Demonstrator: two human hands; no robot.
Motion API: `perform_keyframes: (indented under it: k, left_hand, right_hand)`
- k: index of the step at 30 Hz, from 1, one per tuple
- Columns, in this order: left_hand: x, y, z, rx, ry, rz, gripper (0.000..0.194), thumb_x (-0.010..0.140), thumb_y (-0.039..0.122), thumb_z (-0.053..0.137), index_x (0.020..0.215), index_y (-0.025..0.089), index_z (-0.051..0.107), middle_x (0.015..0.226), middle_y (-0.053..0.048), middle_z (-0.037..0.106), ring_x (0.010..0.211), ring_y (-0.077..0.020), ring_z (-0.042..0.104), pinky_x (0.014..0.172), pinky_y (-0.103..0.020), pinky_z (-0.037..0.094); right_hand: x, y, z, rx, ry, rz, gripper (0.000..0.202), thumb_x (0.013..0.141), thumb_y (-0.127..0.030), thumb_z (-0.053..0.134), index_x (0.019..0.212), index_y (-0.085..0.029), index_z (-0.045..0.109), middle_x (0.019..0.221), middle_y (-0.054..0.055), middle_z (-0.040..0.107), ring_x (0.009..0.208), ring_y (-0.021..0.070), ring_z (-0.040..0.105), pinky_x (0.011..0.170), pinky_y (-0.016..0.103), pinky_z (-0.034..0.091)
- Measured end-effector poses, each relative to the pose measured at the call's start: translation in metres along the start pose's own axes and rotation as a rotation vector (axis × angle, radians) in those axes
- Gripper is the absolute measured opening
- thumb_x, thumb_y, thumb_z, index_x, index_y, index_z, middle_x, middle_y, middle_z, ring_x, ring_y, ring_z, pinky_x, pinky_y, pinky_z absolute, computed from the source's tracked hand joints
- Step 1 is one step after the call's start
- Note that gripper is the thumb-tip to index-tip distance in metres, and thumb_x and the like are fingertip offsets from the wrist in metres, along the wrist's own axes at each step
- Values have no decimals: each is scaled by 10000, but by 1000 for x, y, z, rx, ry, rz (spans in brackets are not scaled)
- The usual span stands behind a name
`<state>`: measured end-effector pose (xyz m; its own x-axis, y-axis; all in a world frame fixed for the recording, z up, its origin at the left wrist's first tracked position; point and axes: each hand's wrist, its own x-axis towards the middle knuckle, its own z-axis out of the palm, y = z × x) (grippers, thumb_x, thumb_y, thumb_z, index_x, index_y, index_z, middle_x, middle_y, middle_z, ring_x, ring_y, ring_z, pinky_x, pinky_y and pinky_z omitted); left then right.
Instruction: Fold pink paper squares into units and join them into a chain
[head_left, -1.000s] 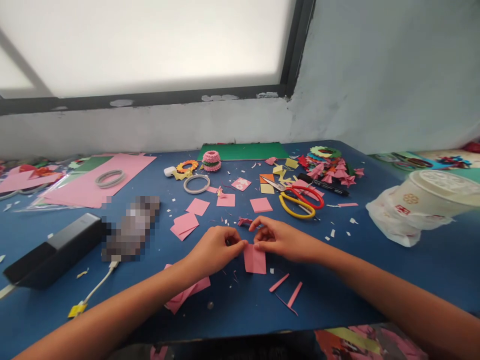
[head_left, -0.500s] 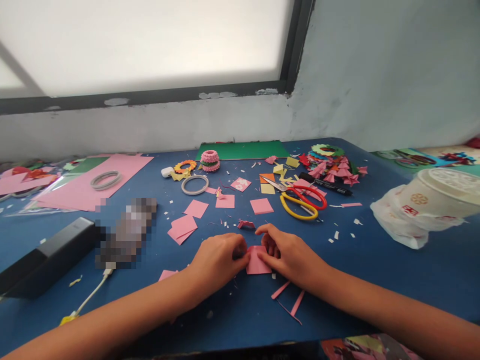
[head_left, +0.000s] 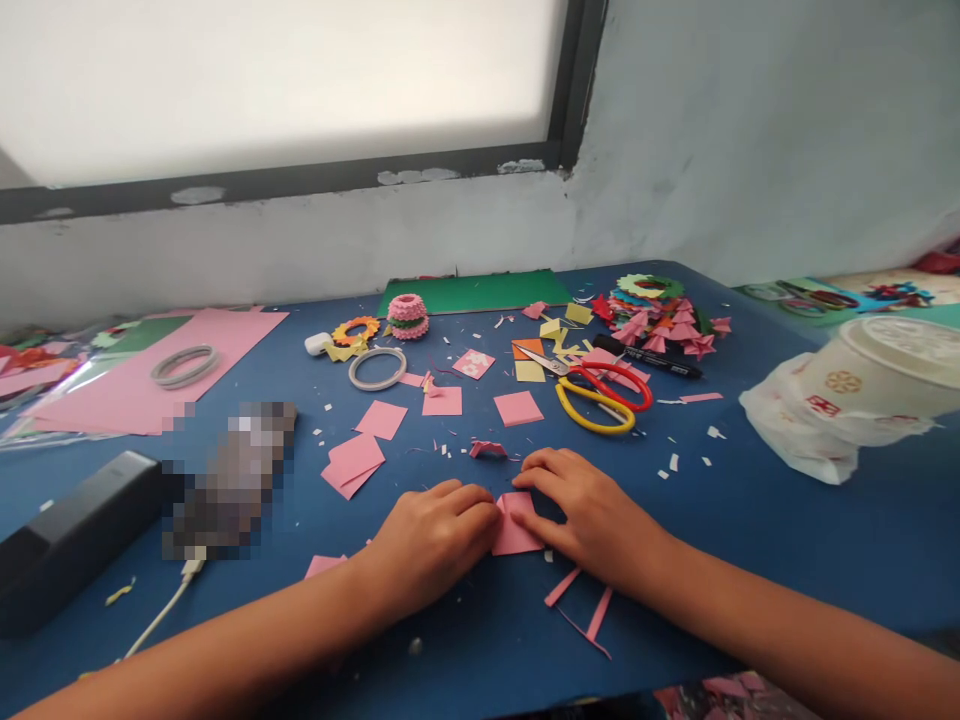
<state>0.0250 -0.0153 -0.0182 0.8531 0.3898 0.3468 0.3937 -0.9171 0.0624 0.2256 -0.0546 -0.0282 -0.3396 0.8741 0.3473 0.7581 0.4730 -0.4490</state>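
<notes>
A small pink paper square (head_left: 517,534) lies on the blue table between my hands, with a crease across its upper part. My left hand (head_left: 439,535) has its fingers pressed together at the paper's left edge, gripping it there. On the other side, my right hand (head_left: 592,510) rests with thumb and fingers apart. Its thumb tip touches the paper's upper right, and its forefinger reaches past the top edge. Just beyond lies a folded pink paper piece (head_left: 488,449). Narrow pink paper strips (head_left: 598,612) lie below my right hand.
Red-and-yellow scissors (head_left: 596,395) and a black marker (head_left: 652,357) lie beyond my right hand. Loose pink squares (head_left: 352,462), a tape roll (head_left: 377,369) and a phone (head_left: 247,470) with a cable are leftward. A bagged cup (head_left: 855,385) stands at right.
The view has shifted slightly. My left fingers have straightened and closed together at the paper's left edge. My right fingers have spread farther from the thumb.
</notes>
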Motion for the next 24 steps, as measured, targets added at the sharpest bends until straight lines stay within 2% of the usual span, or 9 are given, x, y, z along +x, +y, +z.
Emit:
perform_keyframes:
  k: [3, 8, 12, 18, 24]
  left_hand:
    - [0, 0, -1, -14, 15, 7, 247, 919, 217, 391, 838, 155, 615, 787, -41, 652, 677, -136, 597, 563, -223, 495]
    - [1, 1, -5, -20, -6, 13, 283, 928, 211, 361, 826, 146, 616, 769, -44, 650, 670, -140, 599, 548, -227, 492]
    - [2, 2, -3, -18, -26, -7, 284, 930, 213, 351, 855, 142, 615, 785, -53, 651, 684, -144, 600, 572, -239, 507]
    - [2, 6, 0, 23, 9, 27, 278, 928, 222, 364, 863, 150, 625, 799, -57, 642, 692, -146, 599, 551, -229, 500]
    - [2, 8, 1, 64, -45, 15, 255, 918, 208, 376, 869, 147, 618, 823, -61, 632, 675, -157, 590, 529, -239, 492]
  right_hand:
    - [1, -1, -2, 33, -47, 33, 36, 825, -200, 580, 829, -166, 571, 878, 48, 583, 852, 202, 530, 789, 358, 455]
    - [6, -5, -5, 118, -83, 134, 91, 808, -156, 578, 741, -177, 520, 765, 7, 572, 737, 159, 529, 675, 280, 432]
    - [9, -4, -6, 96, -103, 202, 136, 803, -175, 565, 681, -186, 505, 652, -13, 555, 619, 140, 515, 561, 245, 381]
    - [16, -2, 1, 22, -118, 181, 127, 799, -154, 554, 683, -182, 512, 674, 4, 575, 649, 153, 534, 598, 258, 383]
    - [16, -1, 0, 118, -115, 141, 89, 824, -159, 548, 745, -183, 514, 715, 4, 585, 676, 150, 551, 614, 253, 409]
